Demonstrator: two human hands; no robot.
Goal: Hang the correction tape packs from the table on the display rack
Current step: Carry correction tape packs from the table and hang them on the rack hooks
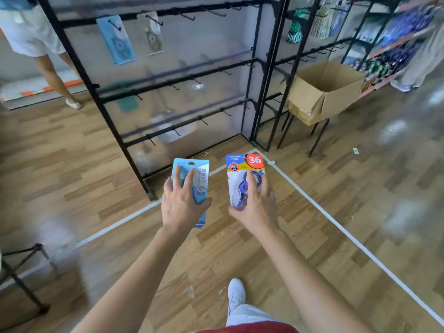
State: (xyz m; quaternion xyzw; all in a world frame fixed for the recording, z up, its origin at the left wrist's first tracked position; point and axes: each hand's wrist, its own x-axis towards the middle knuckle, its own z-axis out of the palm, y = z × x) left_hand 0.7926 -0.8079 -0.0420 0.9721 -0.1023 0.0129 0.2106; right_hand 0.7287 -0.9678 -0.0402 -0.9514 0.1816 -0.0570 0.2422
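Note:
My left hand [181, 205] holds a light blue correction tape pack [199, 179] upright, fingers spread over its front. My right hand [255, 207] grips a second pack [242, 169] with a red "36" corner and a blue tape dispenser inside. Both packs are held out in front of me, below and short of the black display rack [168, 80]. On the rack's top bar hang two packs, a blue one [117, 40] and a clear one [152, 34]. Most of its hooks [201, 120] are bare.
A second black rack [300, 54] stands to the right, with an open cardboard box [324, 92] on a stool beside it. Shelves of goods [396, 51] line the far right. A person's legs [51, 75] are at the back left. White tape lines cross the wooden floor.

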